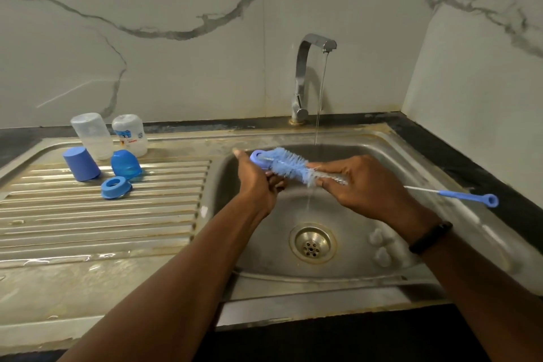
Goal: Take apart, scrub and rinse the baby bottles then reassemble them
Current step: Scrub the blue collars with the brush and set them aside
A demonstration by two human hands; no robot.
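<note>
L hand [258,182] + R hand [364,185] grip 1 brush [289,166]; 2 bottles [92,135], 2 caps [81,164].

Sink [390,156]: stainless steel, dull brushed finish, water-spotted, brownish staining along the rim. Drainboard [102,214]: same steel, ribbed, wet sheen near the front edge. Drain strainer [312,244]: shinier metal. Tap [305,79]: polished chrome, glossy. Wall [147,23]: marble-look tile, smooth, glossy, grey veining. Counter [470,161]: dark, matt. Bottles [129,134]: translucent plastic, frosted look, smooth. Cap [81,164], dome cap [125,164], collar ring [115,187]: blue plastic, smooth; dome cap slightly glossy, cap matt. Bottle brush [289,166]: soft blue bristles, wet, on twisted wire. Thin brush [458,194]: white bristles, blue plastic handle. Wristband [430,236]: black, matt.
</note>
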